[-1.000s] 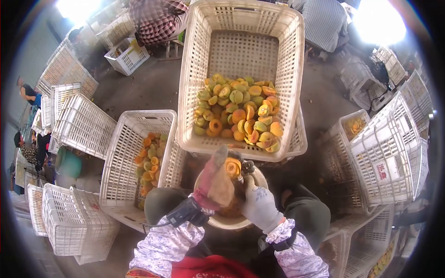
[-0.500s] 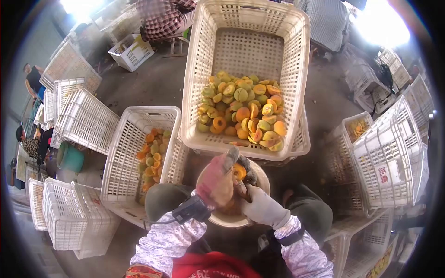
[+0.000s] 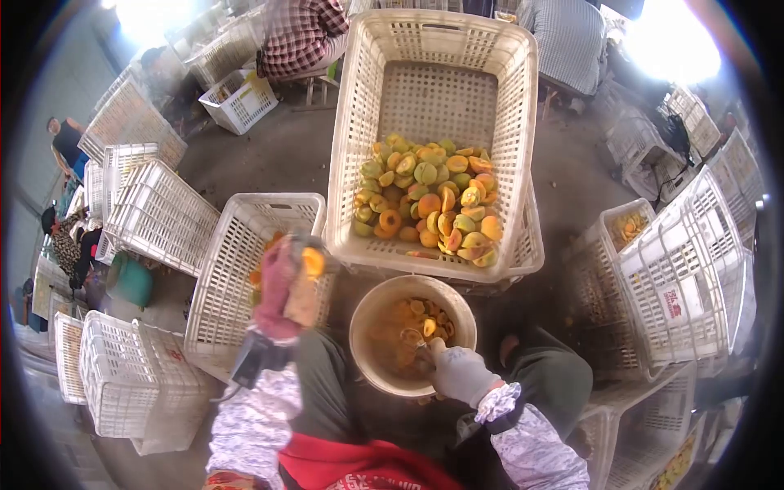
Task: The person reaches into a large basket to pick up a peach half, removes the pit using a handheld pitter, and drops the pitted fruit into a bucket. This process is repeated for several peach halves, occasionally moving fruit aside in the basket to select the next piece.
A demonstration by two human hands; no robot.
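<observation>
Dark floor (image 3: 269, 159); fruit pieces (image 3: 425, 173) in crate (image 3: 441, 91), bucket (image 3: 367, 317); left fingers (image 3: 305, 242) clasp piece (image 3: 313, 263); right fingers (image 3: 439, 352) curled, hold unclear.

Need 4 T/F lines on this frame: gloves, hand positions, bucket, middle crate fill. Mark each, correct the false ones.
1. The left hand and right hand are both gloved. True.
2. The left hand is over the bucket. False: it is over the crate left of the bucket.
3. The right hand is at the bucket. True.
4. Fruit fills the middle crate to the brim. False: its far floor is bare.
</observation>
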